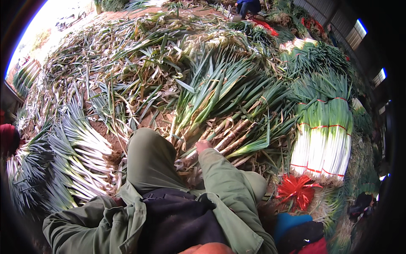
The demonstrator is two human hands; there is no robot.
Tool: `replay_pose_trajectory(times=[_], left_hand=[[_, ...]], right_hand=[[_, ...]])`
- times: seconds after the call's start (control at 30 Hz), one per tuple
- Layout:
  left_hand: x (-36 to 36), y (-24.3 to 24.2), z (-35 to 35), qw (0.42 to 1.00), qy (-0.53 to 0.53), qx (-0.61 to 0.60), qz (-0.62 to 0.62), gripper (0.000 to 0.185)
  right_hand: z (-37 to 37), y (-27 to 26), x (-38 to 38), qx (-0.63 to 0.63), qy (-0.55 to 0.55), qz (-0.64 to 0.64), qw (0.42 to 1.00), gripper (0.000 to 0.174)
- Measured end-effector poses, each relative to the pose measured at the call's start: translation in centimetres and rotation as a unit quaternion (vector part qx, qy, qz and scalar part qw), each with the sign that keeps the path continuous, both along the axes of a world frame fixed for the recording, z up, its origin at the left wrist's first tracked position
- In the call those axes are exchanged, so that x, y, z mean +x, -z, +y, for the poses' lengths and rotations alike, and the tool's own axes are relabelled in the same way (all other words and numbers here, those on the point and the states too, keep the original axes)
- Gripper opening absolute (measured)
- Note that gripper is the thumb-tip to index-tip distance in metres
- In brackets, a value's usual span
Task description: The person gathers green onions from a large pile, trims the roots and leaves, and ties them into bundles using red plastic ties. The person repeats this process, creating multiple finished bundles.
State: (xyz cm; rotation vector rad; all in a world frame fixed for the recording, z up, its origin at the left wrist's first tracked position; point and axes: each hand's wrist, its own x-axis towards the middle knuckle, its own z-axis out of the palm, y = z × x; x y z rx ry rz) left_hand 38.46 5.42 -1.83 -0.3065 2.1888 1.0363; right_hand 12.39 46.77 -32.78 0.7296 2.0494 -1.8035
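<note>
My right hand [203, 146] is at the unpeeled scallions [230, 136] in front of my knees; its fingers touch a stalk, but whether they grip it cannot be made out. The stalks bear brown, dry outer leaves. My left hand [118, 202] shows only in small part at my left hip, mostly hidden by the green jacket sleeve. Left of my knee lie peeled scallions [90, 158] with white stems and roots. To the right, several bundles of scallions [320, 136] are bound with red ties. Red plastic strips [298, 191] lie just below these bundles.
Stripped leaves [127, 63] form a wide heap ahead. A person [249, 8] crouches at the top. More scallion bundles [317, 57] lie at the upper right, and others [27, 177] at the far left. Dark, blue and red clothing [298, 231] shows close at my lower right.
</note>
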Motion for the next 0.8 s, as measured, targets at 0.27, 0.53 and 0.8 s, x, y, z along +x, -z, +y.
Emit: replay_pose_trajectory(times=[0.27, 0.53, 0.8], left_hand=[[-4.4, -8.6, 1.6, 0.982, 0.074, -0.03, 0.173, 0.022], [-8.7, -19.2, 5.8, 0.919, -0.012, -0.014, 0.394, 0.022], [-19.3, -10.7, 14.7, 0.758, -0.037, 0.149, 0.634, 0.017]], right_hand=[[1.6, 5.5, -0.3, 0.103, -0.138, 0.183, 0.968, 0.015], [-0.4, -2.3, 0.9, -0.062, -0.048, -0.008, 0.997, 0.014], [-3.1, -14.8, 1.2, -0.34, -0.06, 0.004, 0.939, 0.045]])
